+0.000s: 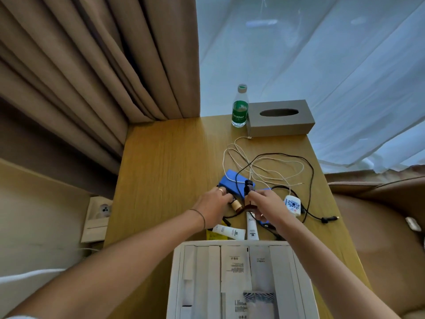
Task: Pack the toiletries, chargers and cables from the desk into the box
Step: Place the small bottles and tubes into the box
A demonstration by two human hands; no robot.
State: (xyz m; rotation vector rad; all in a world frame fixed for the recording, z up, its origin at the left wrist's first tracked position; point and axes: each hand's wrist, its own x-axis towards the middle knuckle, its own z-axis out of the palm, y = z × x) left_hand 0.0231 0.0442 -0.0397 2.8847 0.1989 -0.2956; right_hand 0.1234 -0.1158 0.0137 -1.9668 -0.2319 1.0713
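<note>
On the wooden desk (pixel 165 171) my right hand (pixel 268 204) grips a small dark brown bottle (pixel 248 188), held upright. My left hand (pixel 212 204) is closed on another small bottle with a wooden cap (pixel 236 205) lying on its side. A blue pouch (pixel 232 183) lies just behind both hands. Two white tubes (pixel 230 231) (pixel 252 227) lie before the open white box (pixel 243 282) at the near edge. A white cable (pixel 241 155) and a black cable (pixel 308 178) tangle behind, and a white-blue charger (pixel 292 204) sits to the right.
A water bottle (pixel 239 107) and a grey tissue box (pixel 279 118) stand at the desk's far edge. Brown curtains (pixel 92 77) hang left, sheer white ones (pixel 322 65) behind. The box holds several flat packets. A wall socket (pixel 97 217) sits low left.
</note>
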